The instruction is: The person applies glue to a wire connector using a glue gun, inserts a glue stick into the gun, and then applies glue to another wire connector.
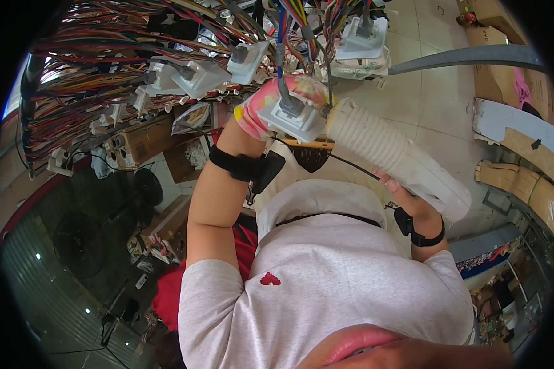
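My left hand [289, 88], in a pink and yellow patterned glove, curls behind a white plastic fitting [295, 123] with a grey connector [291, 107] in it. A wire bundle rises from the connector. What those fingers grip is hidden. Fingers of my right hand [400, 189] wrap the underside of a bulky white tool [400, 157] with a ribbed front end. That ribbed end lies tilted up toward my left hand, right beside the fitting. Black straps with small boxes circle both my forearms.
Thick bundles of coloured wires [104, 80] hang along the upper left. More white fittings [197, 77] with grey connectors dangle from them. A grey curved bar [468, 57] crosses the upper right. Cardboard [514, 178] stands at right. Dark fans [77, 243] stand at left.
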A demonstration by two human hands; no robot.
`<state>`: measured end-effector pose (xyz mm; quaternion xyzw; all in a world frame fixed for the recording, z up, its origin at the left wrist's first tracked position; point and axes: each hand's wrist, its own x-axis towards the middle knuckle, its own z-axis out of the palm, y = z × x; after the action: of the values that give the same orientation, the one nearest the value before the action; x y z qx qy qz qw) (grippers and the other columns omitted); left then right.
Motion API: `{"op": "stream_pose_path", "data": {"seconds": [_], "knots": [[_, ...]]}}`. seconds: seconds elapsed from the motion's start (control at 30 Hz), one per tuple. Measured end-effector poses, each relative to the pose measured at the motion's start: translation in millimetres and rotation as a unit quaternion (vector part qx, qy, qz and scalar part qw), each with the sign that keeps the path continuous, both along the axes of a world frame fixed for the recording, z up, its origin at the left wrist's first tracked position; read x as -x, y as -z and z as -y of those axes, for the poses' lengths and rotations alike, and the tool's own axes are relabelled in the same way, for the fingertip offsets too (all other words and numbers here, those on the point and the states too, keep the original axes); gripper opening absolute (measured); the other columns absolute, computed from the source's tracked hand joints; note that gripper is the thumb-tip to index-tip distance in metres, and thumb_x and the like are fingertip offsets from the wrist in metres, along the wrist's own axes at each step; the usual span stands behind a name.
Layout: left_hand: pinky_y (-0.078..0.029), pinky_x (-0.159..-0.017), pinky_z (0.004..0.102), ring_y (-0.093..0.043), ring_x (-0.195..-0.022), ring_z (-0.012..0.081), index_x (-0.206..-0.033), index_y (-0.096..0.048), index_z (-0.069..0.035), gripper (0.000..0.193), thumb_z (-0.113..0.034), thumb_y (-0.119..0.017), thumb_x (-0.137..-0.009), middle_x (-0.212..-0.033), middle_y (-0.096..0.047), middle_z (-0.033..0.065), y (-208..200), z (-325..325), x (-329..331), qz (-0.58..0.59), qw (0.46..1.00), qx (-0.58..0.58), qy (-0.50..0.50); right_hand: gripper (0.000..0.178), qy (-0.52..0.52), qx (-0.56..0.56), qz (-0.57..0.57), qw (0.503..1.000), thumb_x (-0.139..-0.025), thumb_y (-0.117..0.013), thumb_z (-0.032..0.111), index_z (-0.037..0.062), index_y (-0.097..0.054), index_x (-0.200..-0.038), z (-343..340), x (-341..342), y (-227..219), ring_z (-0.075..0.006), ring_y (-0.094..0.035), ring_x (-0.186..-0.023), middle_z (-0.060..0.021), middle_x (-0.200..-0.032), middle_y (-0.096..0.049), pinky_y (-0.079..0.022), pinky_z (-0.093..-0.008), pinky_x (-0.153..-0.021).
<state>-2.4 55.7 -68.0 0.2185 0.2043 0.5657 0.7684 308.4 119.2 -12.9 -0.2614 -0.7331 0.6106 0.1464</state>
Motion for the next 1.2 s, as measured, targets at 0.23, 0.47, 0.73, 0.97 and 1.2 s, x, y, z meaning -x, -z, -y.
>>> {"op": "stream_pose_path", "data": {"seconds": [0.23,0.47,0.73,0.97,1.2], "knots": [[-0.047,-0.076,0.0279,-0.058,-0.086,0.0182,-0.096,-0.059,0.000,0.019,-0.011,-0.056,-0.081,-0.094,-0.060,0.0083,5.0,-0.1,-1.0,-0.121,0.992,-0.012,-0.028,0.022,0.069,0.007,-0.041,0.997,-0.069,-0.065,0.012,0.0004,-0.060,-0.086,2.8,5.9,0.4,-0.0256,-0.058,-0.061,-0.0115,-0.072,-0.059,-0.046,-0.0304,-0.055],[-0.047,-0.076,0.0289,-0.058,-0.086,0.0182,-0.101,-0.058,0.000,0.028,-0.016,-0.061,-0.078,-0.098,-0.061,0.0085,1.1,-12.1,8.9,-0.416,0.881,-0.225,-0.016,0.025,-0.021,-0.087,0.083,0.992,-0.078,-0.061,0.018,0.0024,-0.059,-0.098,2.5,-3.9,-16.4,-0.0165,-0.059,-0.077,-0.0073,-0.084,-0.063,-0.046,-0.0285,-0.067],[-0.048,-0.071,0.0271,-0.059,-0.085,0.0171,-0.105,-0.054,0.001,0.038,-0.022,-0.062,-0.076,-0.104,-0.060,0.0143,-43.2,10.0,-22.0,-0.245,0.951,-0.070,-0.177,0.029,-0.046,-0.208,0.157,0.964,-0.077,-0.065,0.022,0.0045,-0.060,-0.099,7.3,-0.8,-28.0,-0.0173,-0.061,-0.074,-0.0070,-0.091,-0.063,-0.047,-0.0292,-0.067],[-0.048,-0.080,0.0342,-0.059,-0.093,0.0221,-0.109,-0.049,-0.001,0.038,-0.020,-0.062,-0.079,-0.098,-0.059,0.0114,-42.6,14.0,-26.5,-0.213,0.962,-0.047,-0.163,0.023,0.077,-0.037,0.004,0.996,-0.069,-0.064,0.010,0.0008,-0.060,-0.090,11.9,5.6,-28.5,-0.0269,-0.059,-0.065,-0.0117,-0.077,-0.060,-0.048,-0.0315,-0.057],[-0.051,-0.064,0.0235,-0.062,-0.085,0.0205,-0.116,-0.046,0.003,0.078,-0.059,-0.060,-0.071,-0.111,-0.055,0.0228,-31.1,20.5,-22.6,-0.171,0.971,0.026,-0.164,0.045,0.013,0.014,0.052,0.998,-0.080,-0.058,0.019,-0.0026,-0.047,-0.118,10.9,-9.4,-23.3,-0.0192,-0.058,-0.087,-0.0148,-0.101,-0.060,-0.047,-0.0289,-0.071]]}}
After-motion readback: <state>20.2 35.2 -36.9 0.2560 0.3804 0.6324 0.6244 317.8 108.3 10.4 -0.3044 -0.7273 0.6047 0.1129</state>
